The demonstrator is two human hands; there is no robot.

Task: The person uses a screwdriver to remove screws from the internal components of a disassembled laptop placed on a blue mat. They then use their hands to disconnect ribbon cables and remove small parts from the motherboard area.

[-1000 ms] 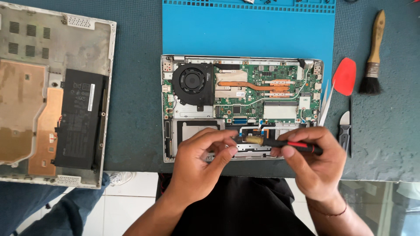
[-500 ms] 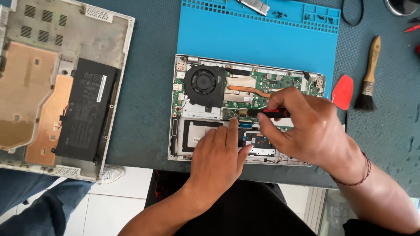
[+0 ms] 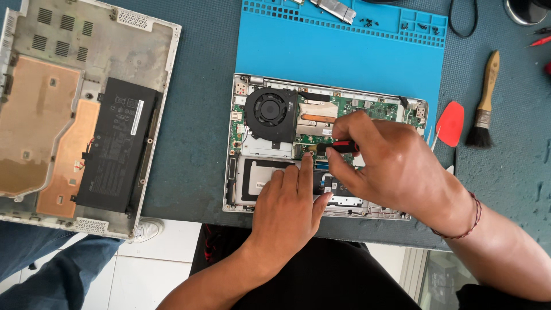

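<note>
A: What are the hands doing?

B: The right hand (image 3: 396,166) is curled tight around a small red-and-black screwdriver (image 3: 342,147), with its tip down near the middle of the board. The left hand (image 3: 290,206) lies flat and mostly open, holding nothing; its forefinger reaches out to press on the board just left of the tool's tip.

A: And the thing they work on?

B: An opened silver laptop base (image 3: 252,189), lying at the near edge of the dark green table (image 3: 198,149), its far edge resting on a bright blue silicone work mat (image 3: 338,54). Inside sit a round black fan (image 3: 270,110) at far left, a copper heat pipe, a green circuit board and a silvery drive plate nearer the person.

A: How would it handle?

B: Light but delicate, I judge. The shell is stiff, while the board and thin cables look fragile. Best held by the metal rim, never by the parts.

A: What lies around it?

B: To the left, a pale bottom cover (image 3: 86,115) with a flat black battery (image 3: 117,146) on it. To the right, a red plastic pry tool (image 3: 450,123) and a wooden-handled brush (image 3: 484,106).
</note>
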